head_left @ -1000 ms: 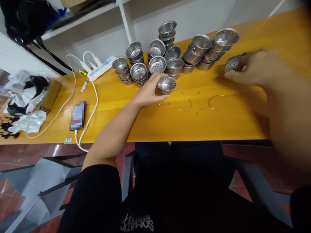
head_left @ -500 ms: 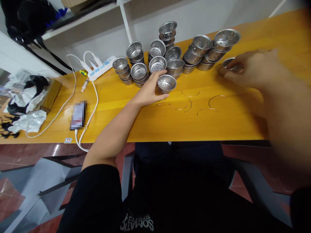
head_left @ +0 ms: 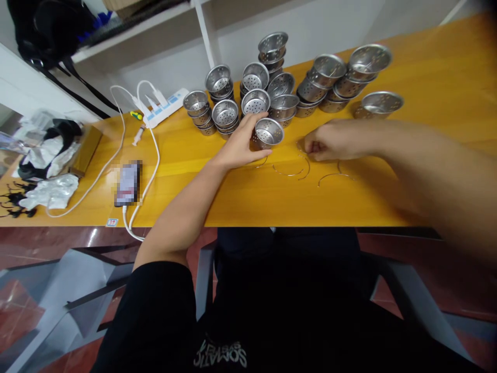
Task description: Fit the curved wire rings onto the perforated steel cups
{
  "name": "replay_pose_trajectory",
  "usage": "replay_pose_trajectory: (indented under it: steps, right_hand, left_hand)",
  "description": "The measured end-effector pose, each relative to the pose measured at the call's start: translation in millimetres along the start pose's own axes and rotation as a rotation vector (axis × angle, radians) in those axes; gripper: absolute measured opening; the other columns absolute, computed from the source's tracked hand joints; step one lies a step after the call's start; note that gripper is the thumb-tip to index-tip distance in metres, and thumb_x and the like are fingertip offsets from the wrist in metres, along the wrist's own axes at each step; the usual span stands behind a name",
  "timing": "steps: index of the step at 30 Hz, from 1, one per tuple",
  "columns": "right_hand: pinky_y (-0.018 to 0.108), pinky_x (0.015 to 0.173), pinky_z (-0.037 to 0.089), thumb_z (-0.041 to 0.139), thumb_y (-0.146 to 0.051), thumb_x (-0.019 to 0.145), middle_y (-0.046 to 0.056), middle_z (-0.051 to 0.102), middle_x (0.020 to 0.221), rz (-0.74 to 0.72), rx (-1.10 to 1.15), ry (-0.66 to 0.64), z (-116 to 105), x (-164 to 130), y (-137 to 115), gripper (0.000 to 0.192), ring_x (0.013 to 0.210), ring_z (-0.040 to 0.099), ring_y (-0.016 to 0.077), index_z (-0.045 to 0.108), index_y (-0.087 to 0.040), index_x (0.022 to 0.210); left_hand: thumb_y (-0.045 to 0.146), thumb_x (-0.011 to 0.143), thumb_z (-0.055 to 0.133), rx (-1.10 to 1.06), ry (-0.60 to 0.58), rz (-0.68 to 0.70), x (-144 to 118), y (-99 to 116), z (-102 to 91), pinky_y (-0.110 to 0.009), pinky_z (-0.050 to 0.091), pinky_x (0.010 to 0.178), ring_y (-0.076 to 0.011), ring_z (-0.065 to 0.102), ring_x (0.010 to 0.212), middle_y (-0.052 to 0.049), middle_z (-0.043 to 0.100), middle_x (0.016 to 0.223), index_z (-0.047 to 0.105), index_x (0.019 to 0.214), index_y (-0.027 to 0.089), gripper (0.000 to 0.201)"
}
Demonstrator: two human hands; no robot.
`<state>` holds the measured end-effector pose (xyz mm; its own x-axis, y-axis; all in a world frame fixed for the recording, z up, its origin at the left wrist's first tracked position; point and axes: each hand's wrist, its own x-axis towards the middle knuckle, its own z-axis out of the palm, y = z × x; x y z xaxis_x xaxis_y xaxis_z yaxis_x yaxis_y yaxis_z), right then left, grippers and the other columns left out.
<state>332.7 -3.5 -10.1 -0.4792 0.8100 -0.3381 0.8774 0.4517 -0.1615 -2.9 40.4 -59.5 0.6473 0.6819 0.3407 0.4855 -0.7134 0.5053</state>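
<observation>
My left hand (head_left: 246, 142) curls its thumb and fingers around a small perforated metal cup (head_left: 269, 133), which stands upright on the table. My right hand (head_left: 328, 141) is at the table with its fingers pinched together on a thin curved wire (head_left: 300, 147), mostly covered by the fingers. Between the hands and toward me lie more thin curved wires (head_left: 289, 174), one of them (head_left: 336, 174) just below the right hand. A single metal cup (head_left: 382, 103) sits by itself beyond my right forearm.
Stacks of perforated metal cups (head_left: 225, 114) stand along the back, with more leaning stacks (head_left: 328, 72) at right. At left are a phone (head_left: 128, 184) on a cable, a power strip (head_left: 165, 108), a syringe (head_left: 139, 135) and a box (head_left: 87, 150) of packaging.
My right hand has let go of the cup at the far right and moved left to the wires. My left hand still holds its cup in place.
</observation>
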Motion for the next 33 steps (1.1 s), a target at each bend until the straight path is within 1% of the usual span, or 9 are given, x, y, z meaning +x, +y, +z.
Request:
replay_pose_trajectory:
  steps: [5,9,12,18,23,26,29,31,33]
  right_hand:
    - [0.041,0.077,0.043,0.083,-0.022,0.103,0.009,0.083,0.092,0.101,-0.162,-0.119,-8,14,-14,0.011,0.076,0.066,0.0254,0.08,-0.025,0.093]
    - [0.041,0.072,0.038,0.089,-0.035,0.105,0.011,0.077,0.083,0.104,-0.24,-0.086,-9,14,-22,0.027,0.066,0.055,0.0208,0.075,-0.023,0.085]
    - [0.04,0.071,0.034,0.091,-0.036,0.106,0.009,0.072,0.078,0.079,-0.259,-0.056,-9,12,-23,0.034,0.064,0.048,0.018,0.071,-0.023,0.083]
    - [0.042,0.075,0.038,0.087,-0.029,0.11,0.014,0.081,0.1,0.126,-0.244,-0.088,-13,4,-29,0.026,0.077,0.059,0.0248,0.071,-0.025,0.091]
    - [0.042,0.078,0.041,0.082,-0.026,0.111,0.013,0.083,0.109,0.079,-0.181,-0.033,-9,-1,-22,0.021,0.085,0.066,0.0263,0.066,-0.025,0.097]
    - [0.04,0.078,0.041,0.08,-0.021,0.112,0.009,0.079,0.1,0.038,-0.113,0.013,-11,-4,-13,0.025,0.08,0.062,0.0225,0.062,-0.024,0.096]
    - [0.039,0.08,0.045,0.083,-0.018,0.112,0.005,0.077,0.093,0.044,-0.055,0.063,-21,-8,-6,0.021,0.076,0.061,0.0195,0.065,-0.024,0.102]
    - [0.038,0.084,0.051,0.086,-0.015,0.11,0.004,0.079,0.094,0.04,0.052,0.145,-29,-11,-2,0.019,0.08,0.066,0.0184,0.069,-0.023,0.106]
    - [0.039,0.091,0.058,0.088,-0.012,0.108,0.004,0.081,0.098,0.016,0.227,0.277,-37,-16,1,0.018,0.086,0.073,0.0183,0.074,-0.023,0.11]
  left_hand:
    - [0.061,0.094,0.102,-0.065,0.011,0.052,4,-20,8.2,-0.066,0.045,0.156,-0.0488,0.055,0.185,-0.022,0.059,0.19,0.051,0.186,0.029,0.11]
    - [0.063,0.095,0.101,-0.082,0.024,0.066,5,-23,10.7,-0.064,0.044,0.156,-0.0476,0.056,0.183,-0.02,0.06,0.188,0.05,0.186,0.03,0.109]
    - [0.064,0.096,0.099,-0.075,0.03,0.078,6,-24,11.8,-0.064,0.042,0.157,-0.0474,0.057,0.182,-0.02,0.06,0.187,0.048,0.186,0.03,0.109]
    - [0.068,0.097,0.099,-0.075,0.036,0.092,6,-28,13.8,-0.064,0.041,0.158,-0.0475,0.057,0.182,-0.02,0.06,0.188,0.048,0.186,0.03,0.109]
    - [0.064,0.099,0.097,-0.062,0.023,0.082,6,-27,13.3,-0.067,0.041,0.158,-0.0487,0.055,0.184,-0.022,0.057,0.19,0.047,0.187,0.029,0.107]
    - [0.061,0.1,0.094,-0.055,0.02,0.077,5,-26,13.3,-0.068,0.04,0.159,-0.0483,0.053,0.185,-0.022,0.056,0.191,0.045,0.188,0.029,0.105]
    - [0.059,0.103,0.09,-0.058,0.039,0.075,5,-28,16.0,-0.069,0.036,0.161,-0.0474,0.052,0.187,-0.021,0.054,0.192,0.042,0.188,0.03,0.102]
    - [0.058,0.105,0.088,-0.076,0.069,0.081,5,-32,19.5,-0.068,0.038,0.161,-0.0458,0.054,0.186,-0.021,0.055,0.19,0.037,0.189,0.03,0.101]
    - [0.058,0.108,0.086,-0.097,0.103,0.09,6,-37,23.5,-0.067,0.042,0.159,-0.0442,0.057,0.184,-0.02,0.055,0.189,0.031,0.19,0.031,0.103]
